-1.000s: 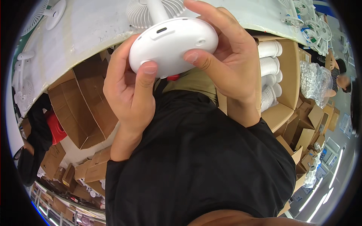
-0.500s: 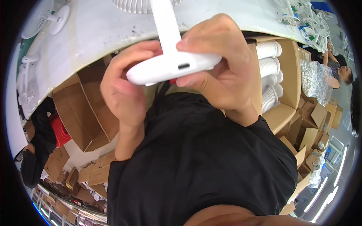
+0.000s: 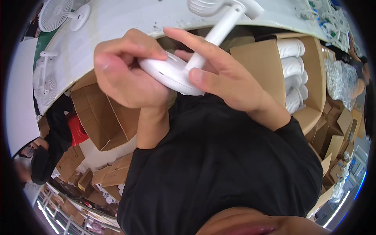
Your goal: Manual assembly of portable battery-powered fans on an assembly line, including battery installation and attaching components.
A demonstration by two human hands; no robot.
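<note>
Both hands held a white fan base [image 3: 172, 74] close above the desk [image 3: 117, 23] edge.

The left hand [image 3: 125, 74] was curled around the base's left end, thumb on top and fingers wrapped under it. The right hand [image 3: 223, 74] pinched the right end, forefinger stretched over the top beside the white stem [image 3: 217, 35], which rose away from the hands to the fan head [image 3: 205, 6]. Right of the right hand stood an open cardboard box [image 3: 270, 66] with stacked white parts [image 3: 291, 66]. Beyond the left hand, two assembled fans [image 3: 58, 13] lay on the desk; below it sat another open carton [image 3: 102, 113].
</note>
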